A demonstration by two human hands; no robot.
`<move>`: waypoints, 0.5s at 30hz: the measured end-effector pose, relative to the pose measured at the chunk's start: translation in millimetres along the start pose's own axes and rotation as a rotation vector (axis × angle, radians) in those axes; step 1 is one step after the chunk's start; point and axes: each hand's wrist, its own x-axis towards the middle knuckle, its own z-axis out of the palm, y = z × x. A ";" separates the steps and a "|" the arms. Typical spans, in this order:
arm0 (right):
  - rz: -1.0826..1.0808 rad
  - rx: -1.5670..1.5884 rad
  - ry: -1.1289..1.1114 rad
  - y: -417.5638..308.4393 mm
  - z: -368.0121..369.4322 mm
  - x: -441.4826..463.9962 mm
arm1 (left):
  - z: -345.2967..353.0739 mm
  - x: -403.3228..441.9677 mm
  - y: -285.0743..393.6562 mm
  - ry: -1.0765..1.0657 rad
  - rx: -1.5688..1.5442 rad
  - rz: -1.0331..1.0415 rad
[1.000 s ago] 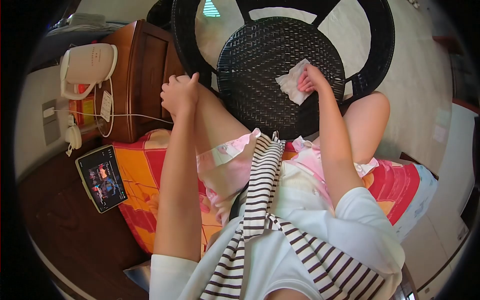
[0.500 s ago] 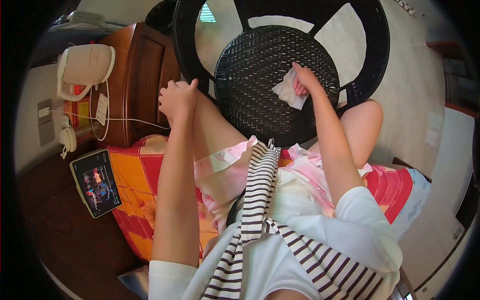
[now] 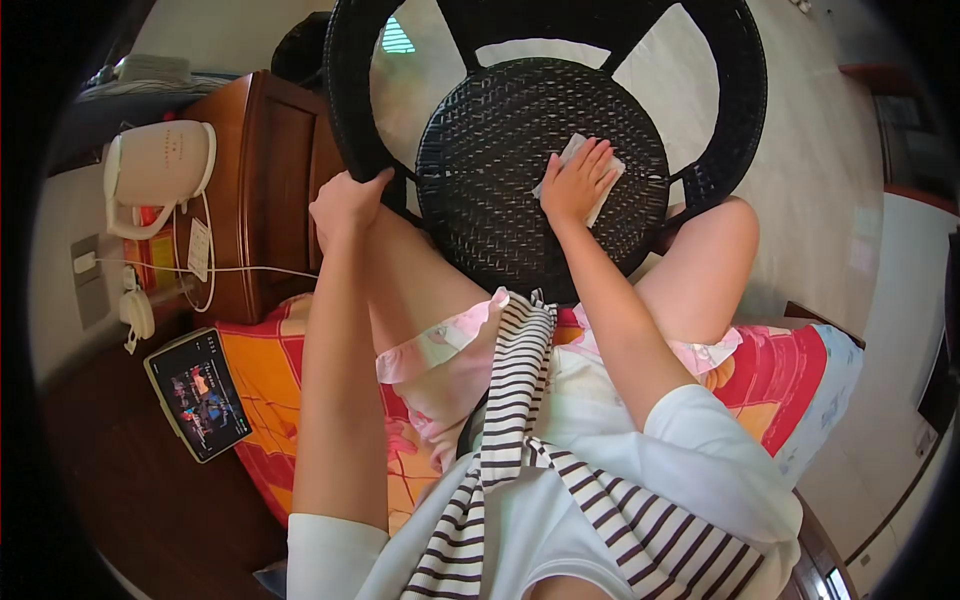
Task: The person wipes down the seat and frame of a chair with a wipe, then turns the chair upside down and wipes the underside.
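Head view: right fingers (image 3: pixel 597 160), slightly spread, lie flat on white tissue (image 3: pixel 604 199).

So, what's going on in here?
Someone is seated facing a black woven chair, with a knee on either side of its round seat. Their right hand lies flat, fingers spread, over a thin white wipe on that seat. Their left hand is at the left knee, close to the chair's curved side; whether it touches the chair is hard to tell. Off to their left, a tablet with a lit screen lies beside the red-and-orange cloth.
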 end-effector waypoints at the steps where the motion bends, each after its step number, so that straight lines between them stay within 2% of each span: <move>1: 0.001 -0.013 -0.001 -0.5 1.8 -1.6 | -2.4 -2.3 0.2 -0.010 -0.022 -0.016; 6: -0.155 -0.035 0.041 8.6 11.4 43.1 | -7.6 -0.8 4.5 -0.014 -0.119 -0.056; 9: -0.222 -0.055 0.075 17.0 20.3 88.5 | -5.4 3.6 4.0 -0.048 -0.062 -0.067; 10: -0.239 -0.154 0.068 16.8 20.6 98.9 | -4.8 4.8 1.7 -0.057 -0.071 -0.064; 15: -0.220 -0.139 0.069 10.0 25.8 111.0 | -7.7 8.0 5.5 -0.058 -0.112 -0.080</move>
